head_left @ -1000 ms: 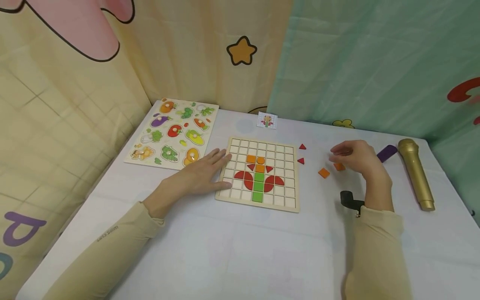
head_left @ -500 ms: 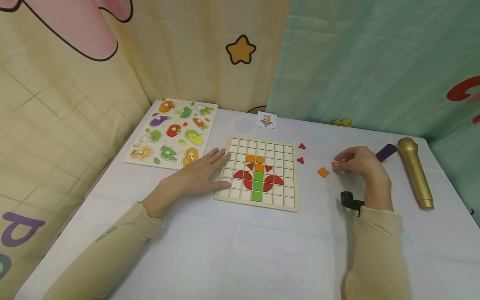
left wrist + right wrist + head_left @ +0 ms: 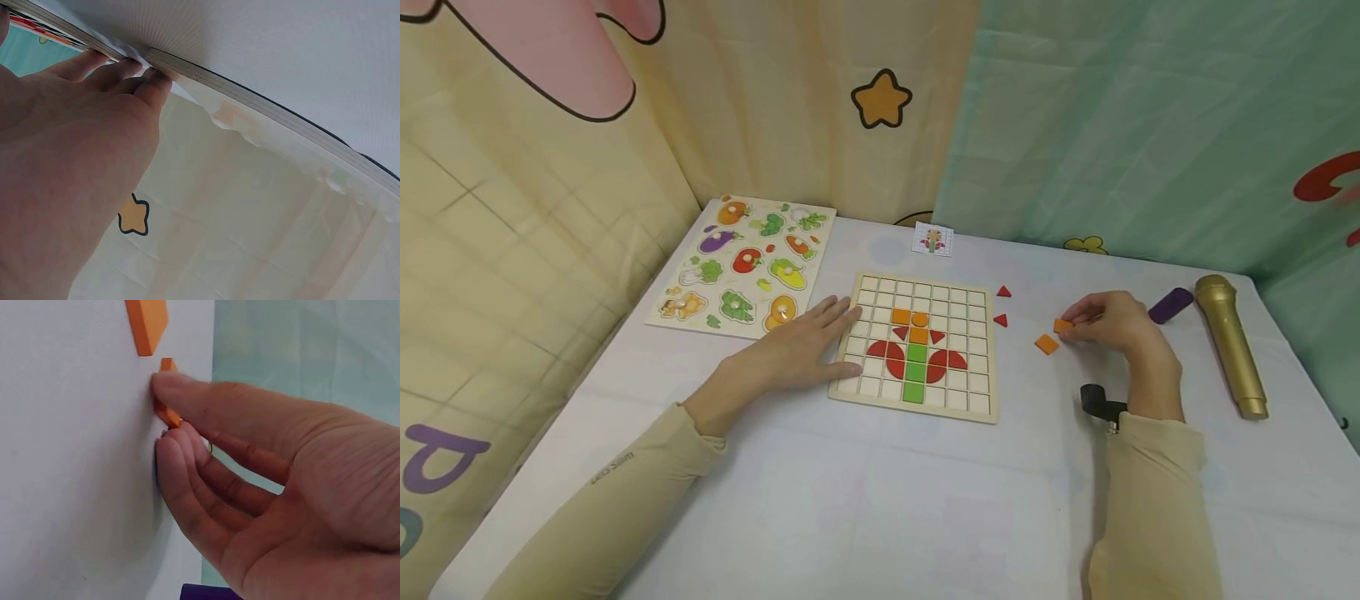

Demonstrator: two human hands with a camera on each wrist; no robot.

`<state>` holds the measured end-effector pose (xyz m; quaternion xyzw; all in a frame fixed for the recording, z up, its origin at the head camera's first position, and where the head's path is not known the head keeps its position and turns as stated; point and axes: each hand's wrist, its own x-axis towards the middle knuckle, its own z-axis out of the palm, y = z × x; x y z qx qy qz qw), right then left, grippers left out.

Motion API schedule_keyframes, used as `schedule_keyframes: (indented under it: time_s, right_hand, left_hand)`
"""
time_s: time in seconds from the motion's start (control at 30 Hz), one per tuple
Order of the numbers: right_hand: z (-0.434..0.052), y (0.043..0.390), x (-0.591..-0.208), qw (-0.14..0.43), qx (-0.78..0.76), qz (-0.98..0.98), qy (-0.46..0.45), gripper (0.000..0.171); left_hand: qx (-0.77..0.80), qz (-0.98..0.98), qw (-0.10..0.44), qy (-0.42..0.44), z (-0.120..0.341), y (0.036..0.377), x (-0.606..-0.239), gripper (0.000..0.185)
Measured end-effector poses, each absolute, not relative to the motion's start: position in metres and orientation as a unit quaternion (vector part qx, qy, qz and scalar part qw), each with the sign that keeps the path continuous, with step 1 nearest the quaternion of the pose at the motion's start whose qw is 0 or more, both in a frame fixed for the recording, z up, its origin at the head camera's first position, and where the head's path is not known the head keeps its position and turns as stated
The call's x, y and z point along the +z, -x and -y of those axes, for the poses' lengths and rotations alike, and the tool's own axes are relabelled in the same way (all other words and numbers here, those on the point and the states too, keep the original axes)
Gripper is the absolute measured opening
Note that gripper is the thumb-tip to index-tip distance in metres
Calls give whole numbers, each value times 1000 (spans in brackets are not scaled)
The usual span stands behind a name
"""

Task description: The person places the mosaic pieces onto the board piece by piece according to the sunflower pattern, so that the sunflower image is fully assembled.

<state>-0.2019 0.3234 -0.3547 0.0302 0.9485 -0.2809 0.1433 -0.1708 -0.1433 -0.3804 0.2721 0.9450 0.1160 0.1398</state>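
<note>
My right hand point(image 3: 1111, 321) pinches an orange square tile point(image 3: 1062, 326) at the tabletop, right of the grid board point(image 3: 925, 410). In the right wrist view the thumb covers part of that tile point(image 3: 167, 415). A second orange square tile point(image 3: 1047, 344) lies just beside it. My left hand point(image 3: 792, 348) rests with spread fingers along the board's left edge. On the board, green squares point(image 3: 916, 373) form a column flanked by red rounded pieces point(image 3: 937, 367) and small red triangles point(image 3: 937, 337). Orange pieces point(image 3: 918, 336), two squares and a circle, top the column.
Two loose red triangles point(image 3: 1002, 320) lie right of the board. A small pattern card point(image 3: 933, 239) is behind it. At the back left sits a vegetable puzzle board point(image 3: 752, 287). Far right are a purple cylinder point(image 3: 1172, 306) and a gold microphone point(image 3: 1231, 346). Printed curtains hang behind the table.
My right hand has come down onto the farther orange square tile, gripped it and shifted it slightly left toward the other. The left hand has stayed on the board's edge.
</note>
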Motion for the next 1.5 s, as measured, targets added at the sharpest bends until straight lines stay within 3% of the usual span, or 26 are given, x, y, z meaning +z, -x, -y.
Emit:
schedule_keyframes:
  time_s: [0.6,1.1,1.5]
  right_hand:
    - [-303,210,-362,74,-245,-967,-11,34]
    - [-227,210,-349,44,-283,-954,95,26]
    - [-170,210,-361,92,-283,-944,142,22]
  left_hand:
    - [122,-944,140,-274,146,172,-382,96]
    - [118,-944,141,-274,144,171,-380,95]
    - [116,-944,139,-276,144,171,-379,95]
